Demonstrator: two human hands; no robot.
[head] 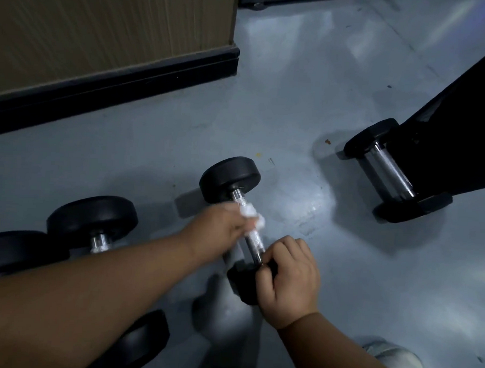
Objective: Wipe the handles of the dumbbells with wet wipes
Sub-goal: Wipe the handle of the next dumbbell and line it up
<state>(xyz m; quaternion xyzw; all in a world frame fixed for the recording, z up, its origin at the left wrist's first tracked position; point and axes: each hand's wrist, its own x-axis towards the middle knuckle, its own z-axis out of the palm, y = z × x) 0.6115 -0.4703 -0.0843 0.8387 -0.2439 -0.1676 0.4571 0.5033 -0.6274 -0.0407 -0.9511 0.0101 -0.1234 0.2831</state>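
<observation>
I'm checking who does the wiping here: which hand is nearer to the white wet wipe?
The left hand: it holds the wet wipe against the dumbbell handle. The right hand is further down, gripping the dumbbell's near weight head.

left hand [219, 233] pressing wet wipe [252, 216] on dumbbell handle [254, 240], right hand [290, 280] gripping its near end

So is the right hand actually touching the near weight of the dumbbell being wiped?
Touching. The head view shows the right hand with fingers curled over the near weight, steadying the dumbbell while the left hand holds the wet wipe on the handle.
</observation>
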